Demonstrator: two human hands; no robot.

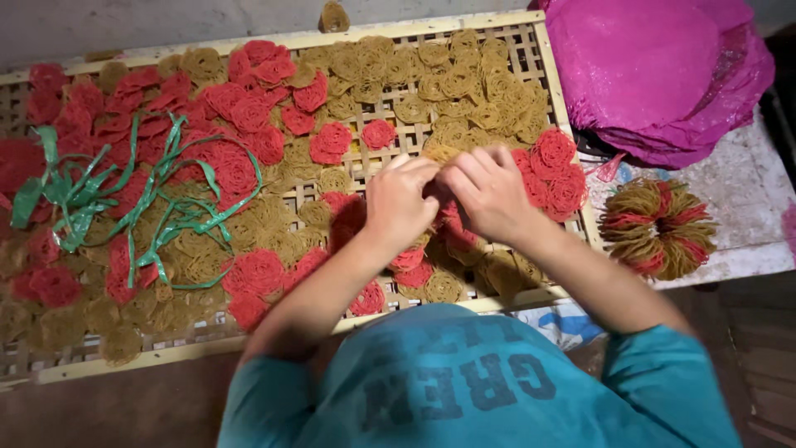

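Bamboo tray [543, 62] fills the view, carpeted with red and tan noodle discs. Both hands meet mid-tray: left hand [400, 203] and right hand [489, 195] pinch closed on a red disc [448, 217] between them. Brittle strands could snap under a hard pinch. Green strips [157, 199] tangle left; the bundle [659, 228] crowds the right edge.

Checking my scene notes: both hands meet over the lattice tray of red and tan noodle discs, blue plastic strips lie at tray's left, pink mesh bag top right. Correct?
One error: the plastic strips are green, not blue, per the head view. The rest holds: left hand and right hand meet over the lattice tray, pink mesh bag top right.
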